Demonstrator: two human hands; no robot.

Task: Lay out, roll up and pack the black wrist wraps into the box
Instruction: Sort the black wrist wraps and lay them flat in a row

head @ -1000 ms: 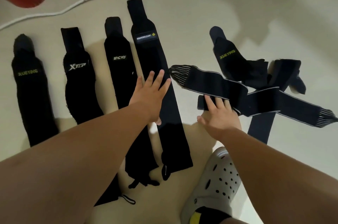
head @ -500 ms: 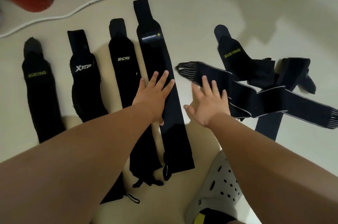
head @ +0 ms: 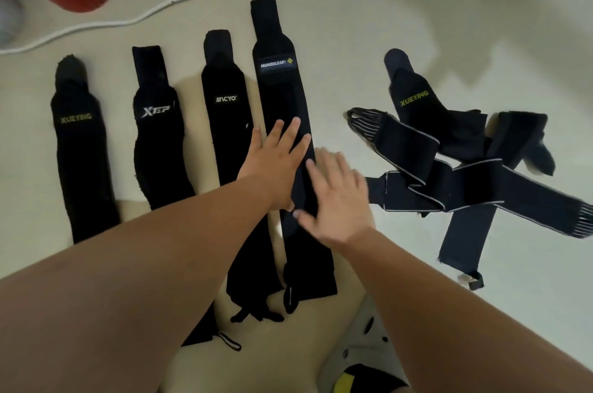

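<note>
Left hand [head: 276,168] and right hand [head: 337,203], grips wide, are pressing the soft, limp wrap [head: 282,97], probably best rolled from six o'clock.

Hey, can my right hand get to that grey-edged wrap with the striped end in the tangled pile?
Probably yes: the right hand is open and empty, and only bare floor lies between it and the grey-edged wrap.

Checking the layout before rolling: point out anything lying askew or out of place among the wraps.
The pile on the right is tangled: a XUEYING wrap and grey-edged straps cross over one another instead of lying straight like the row of four on the left. The XTEP wrap in that row lies wavy.
</note>
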